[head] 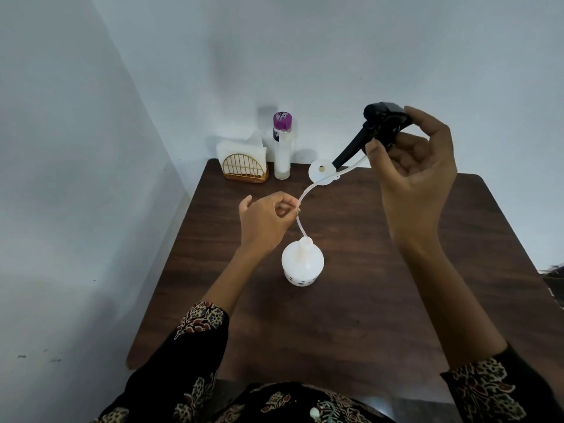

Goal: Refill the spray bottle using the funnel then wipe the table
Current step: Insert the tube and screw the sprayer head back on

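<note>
The squat white plastic spray bottle (302, 264) is standing upright near the middle of the dark brown wooden table (381, 285), its neck open and a thin translucent dip tube (300, 225) running up out of it. Beyond the bottle, at the table's far edge against the wall, a tall clear bottle with a purple cap (282, 146) is standing with white contents filling its lower part, and just left of it a gold wire holder (245, 169) is keeping a stack of white paper napkins (241, 146). A white plastic funnel (323, 173) is lying beyond the bottle, slightly right, near that far edge. Bare tabletop is lying open on all sides of the bottle, widest toward the right and near edges. The left hand (268, 219), just above and left of the bottle, is pinching the tube between thumb and fingertips. The right hand (418, 175), raised up and right of the bottle, is gripping the black trigger sprayer head (377, 126) with curled fingers.
</note>
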{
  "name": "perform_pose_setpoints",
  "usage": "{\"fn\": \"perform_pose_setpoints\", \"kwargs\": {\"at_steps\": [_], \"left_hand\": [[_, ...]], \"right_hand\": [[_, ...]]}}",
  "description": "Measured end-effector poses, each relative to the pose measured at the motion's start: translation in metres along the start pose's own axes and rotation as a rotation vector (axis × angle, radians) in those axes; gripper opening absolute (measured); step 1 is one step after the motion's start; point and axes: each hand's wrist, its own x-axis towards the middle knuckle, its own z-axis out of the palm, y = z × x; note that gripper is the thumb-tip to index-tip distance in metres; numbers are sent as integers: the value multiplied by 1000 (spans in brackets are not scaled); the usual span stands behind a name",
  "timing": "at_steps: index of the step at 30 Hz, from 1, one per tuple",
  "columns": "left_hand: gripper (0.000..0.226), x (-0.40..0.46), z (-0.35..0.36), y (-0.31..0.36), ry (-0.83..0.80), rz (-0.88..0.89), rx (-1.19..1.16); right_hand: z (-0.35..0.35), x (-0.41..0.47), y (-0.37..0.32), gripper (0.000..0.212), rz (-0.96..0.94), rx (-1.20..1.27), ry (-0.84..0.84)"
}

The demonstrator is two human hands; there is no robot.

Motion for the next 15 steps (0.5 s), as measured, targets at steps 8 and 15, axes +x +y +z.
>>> {"fn": "perform_pose_setpoints", "kwargs": {"at_steps": [8,15], "left_hand": [[7,-11,16,-8,-48,7,57],[7,-20,22,-8,-61,-6,77]], "right_hand": [[-9,-11,13,44,38,-45,-20],[-14,-13,18,45,35,-83,-16]]}}
